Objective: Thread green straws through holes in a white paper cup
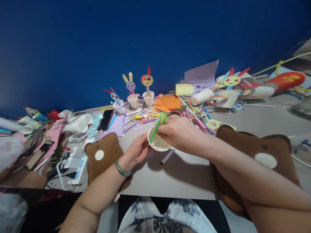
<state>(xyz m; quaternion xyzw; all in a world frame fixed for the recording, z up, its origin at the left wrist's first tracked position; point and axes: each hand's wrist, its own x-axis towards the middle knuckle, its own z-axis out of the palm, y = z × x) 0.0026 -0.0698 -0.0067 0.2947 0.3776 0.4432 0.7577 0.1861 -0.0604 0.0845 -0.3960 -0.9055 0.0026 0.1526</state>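
Observation:
My left hand (138, 149) is wrapped round the side of a white paper cup (159, 145), which is tilted so its opening faces me. Over the cup's mouth, my right hand (181, 129) is closed, its fingers reaching to the rim. A bent green strip (155, 132) runs from beside these fingers across the opening to the left edge of the cup. The fingertips of my right hand are partly hidden, but the strip appears pinched there. Under the cup lies a white tube (167, 156) on the table.
Paper-cup figures with rabbit ears, one a purple-faced figure (130, 85), stand along the blue wall. Coloured sticks (191, 111) and orange paper (167, 103) lie behind my hands. Brown cushions (104, 155) flank me. A power strip (79, 171) and a phone (106, 119) are leftward.

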